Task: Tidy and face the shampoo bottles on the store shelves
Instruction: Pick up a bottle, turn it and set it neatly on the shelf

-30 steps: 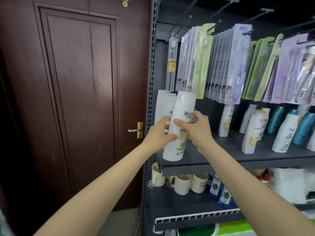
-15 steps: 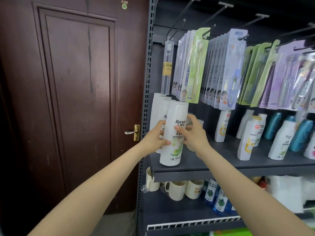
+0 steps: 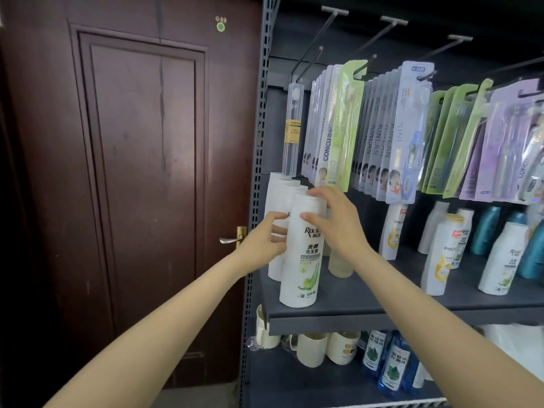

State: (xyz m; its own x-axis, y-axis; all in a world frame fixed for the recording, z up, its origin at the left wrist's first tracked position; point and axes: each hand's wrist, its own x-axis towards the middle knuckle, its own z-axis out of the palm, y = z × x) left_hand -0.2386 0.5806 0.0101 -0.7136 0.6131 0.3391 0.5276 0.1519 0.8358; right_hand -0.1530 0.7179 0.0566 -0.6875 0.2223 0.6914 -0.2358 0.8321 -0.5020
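Standing at the front left of the gray shelf (image 3: 368, 304), the white shampoo bottle (image 3: 303, 260) has its green leaf label facing out. The right hand (image 3: 338, 228) curls around the top of the bottle, thumb in front and fingers over the cap. The left hand (image 3: 265, 240) wraps its fingers around a white bottle just behind (image 3: 278, 269), in the same row.
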